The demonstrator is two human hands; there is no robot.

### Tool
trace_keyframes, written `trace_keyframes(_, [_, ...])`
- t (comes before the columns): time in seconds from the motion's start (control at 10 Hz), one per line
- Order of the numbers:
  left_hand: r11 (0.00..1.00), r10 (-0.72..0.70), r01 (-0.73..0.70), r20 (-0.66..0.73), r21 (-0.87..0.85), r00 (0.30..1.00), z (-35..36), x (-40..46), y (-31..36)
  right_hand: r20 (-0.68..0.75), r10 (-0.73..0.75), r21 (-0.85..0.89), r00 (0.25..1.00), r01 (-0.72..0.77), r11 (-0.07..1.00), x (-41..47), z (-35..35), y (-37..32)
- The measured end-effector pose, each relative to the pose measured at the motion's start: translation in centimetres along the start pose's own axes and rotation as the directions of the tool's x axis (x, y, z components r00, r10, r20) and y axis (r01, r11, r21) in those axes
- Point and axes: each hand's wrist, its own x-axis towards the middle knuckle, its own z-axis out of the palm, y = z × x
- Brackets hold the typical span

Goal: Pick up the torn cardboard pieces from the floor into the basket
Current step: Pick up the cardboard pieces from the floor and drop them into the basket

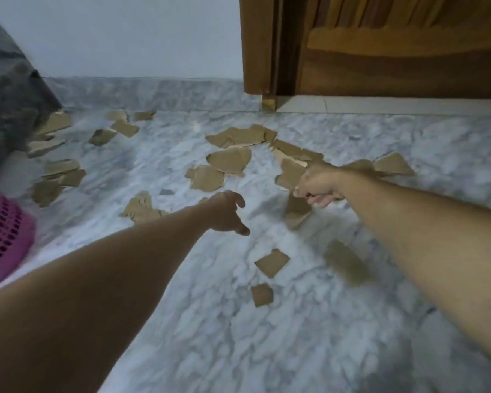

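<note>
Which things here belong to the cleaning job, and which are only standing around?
Belong to the job:
- torn cardboard pieces scattered on the floor
- cardboard piece gripped by the right hand
- pink basket at the left edge
- left hand, holding nothing

Only standing around:
- wooden door
- grey fabric thing, too blurred to name

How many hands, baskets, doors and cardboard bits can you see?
Hands, left hand and right hand: 2
Basket, pink: 1
Door: 1
Cardboard pieces: about 20. Some overlap or blur, so the count is not exact. The right hand holds 1.
Total: about 24
</note>
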Motion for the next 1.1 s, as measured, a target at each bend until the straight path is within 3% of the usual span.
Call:
trace_keyframes(0.1, [0.993, 0.104, -0.105, 0.026, 0.052, 0.994, 4.9, 2.2, 0.7, -0.107, 0.002, -0.132, 0.994, -0.016, 0.991, 1.3, 2.5, 3.4])
trace_keyframes(0.2, [0.981, 0.174, -0.178, 0.055, 0.080, 0.983, 9.0, 3.7, 1.3, -0.249, 0.013, -0.146, 0.968, -0.050, 0.988, 3.0, 4.7, 5.2])
trace_keyframes(0.3, [0.966, 0.234, -0.229, -0.024, 0.122, 0.972, 11.8, 4.3, 2.3, -0.368, 0.060, -0.007, 0.928, -0.068, 0.998, 4.6, 6.6, 5.6])
trace_keyframes(0.4, [0.981, 0.193, -0.194, -0.130, 0.006, 0.973, 13.3, 5.0, 3.1, -0.435, 0.153, 0.095, 0.887, -0.124, 0.988, 6.1, 8.3, 5.2])
trace_keyframes(0.5, [0.986, 0.169, -0.168, -0.105, 0.013, 0.980, 13.8, 5.7, 4.1, -0.472, 0.190, 0.166, 0.861, -0.125, 0.978, 7.0, 8.5, 5.2])
trace_keyframes(0.7, [0.993, 0.112, -0.108, -0.061, 0.056, 0.992, 12.4, 6.0, 4.6, -0.455, 0.224, 0.128, 0.862, -0.186, 0.974, 7.4, 8.1, 5.9])
trace_keyframes(0.8, [0.991, 0.084, -0.089, 0.060, 0.099, 0.995, 10.9, 5.2, 3.8, -0.484, 0.308, 0.164, 0.819, -0.261, 0.951, 7.9, 9.1, 5.2])
trace_keyframes(0.9, [0.986, 0.073, -0.101, 0.201, 0.132, 0.977, 10.1, 4.1, 3.1, -0.475, 0.305, 0.118, 0.825, -0.284, 0.952, 7.9, 9.3, 3.6])
trace_keyframes(1.0, [0.986, 0.069, -0.101, 0.230, 0.133, 0.971, 10.4, 3.1, 2.0, -0.372, 0.241, 0.172, 0.896, -0.189, 0.967, 11.1, 8.6, 5.5])
trace_keyframes(1.1, [0.984, 0.137, -0.153, 0.164, 0.090, 0.977, 11.4, 2.7, 0.7, -0.298, 0.178, 0.221, 0.938, -0.113, 0.969, 10.4, 7.5, 6.4])
